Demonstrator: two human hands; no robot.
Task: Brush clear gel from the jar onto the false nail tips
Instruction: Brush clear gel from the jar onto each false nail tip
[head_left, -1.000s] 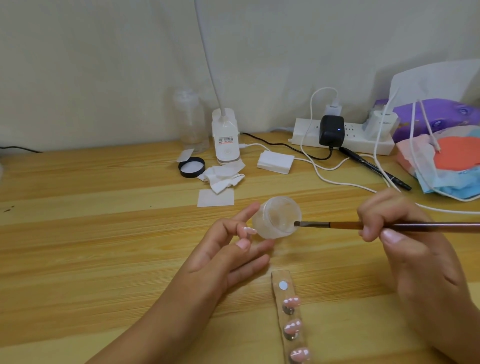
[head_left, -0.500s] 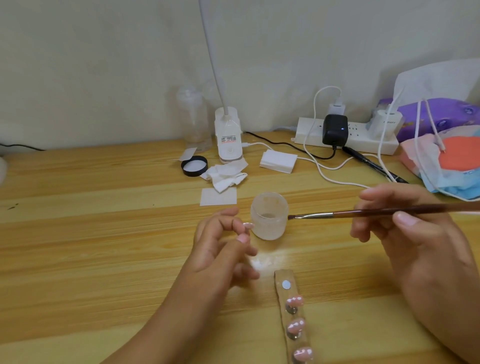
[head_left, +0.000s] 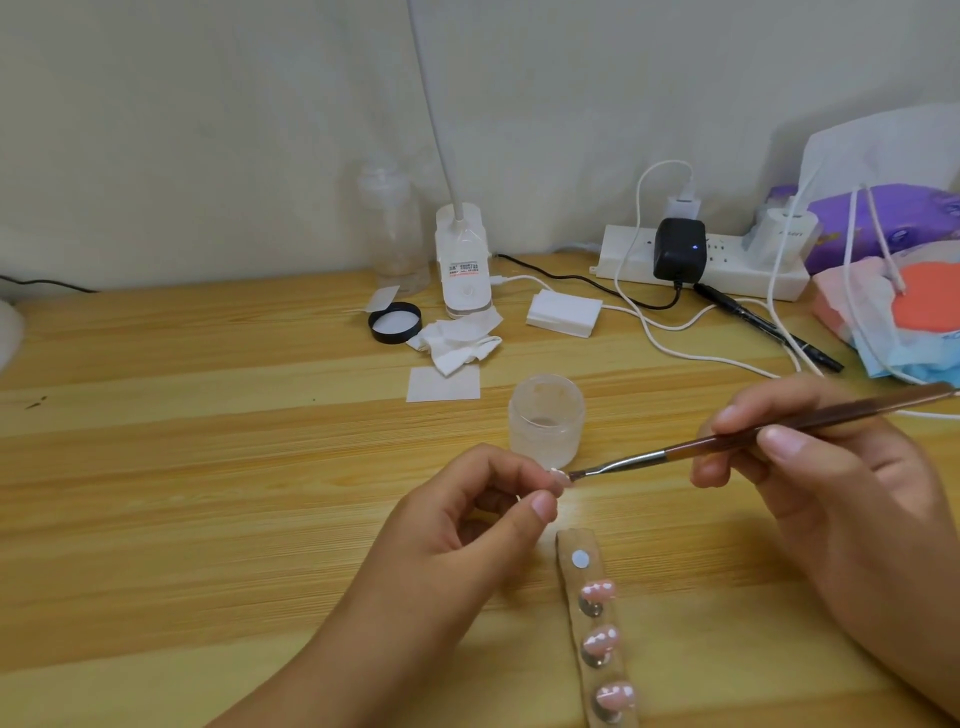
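Note:
A frosted open jar of clear gel (head_left: 545, 427) stands upright on the wooden table. Just in front of it my left hand (head_left: 467, 525) pinches a small false nail tip (head_left: 558, 474) between its fingertips. My right hand (head_left: 815, 467) holds a brown-handled brush (head_left: 727, 442), and the bristle end touches that nail tip. Below the hands a cardboard strip (head_left: 592, 618) lies on the table with three pink nail tips (head_left: 600, 642) stuck to it and one bare mount dot at its top.
The jar's black lid (head_left: 395, 322), crumpled wipes (head_left: 460, 340) and a flat white pad (head_left: 442, 383) lie behind the jar. A lamp base (head_left: 463, 275), a clear bottle (head_left: 392, 228), a power strip (head_left: 701, 260) with cables, a black pen (head_left: 769, 327) and packets (head_left: 893, 291) line the back.
My left hand let go of the jar, which now stands on the table, and drew back with the nail tip. The brush left the jar and came down onto that tip.

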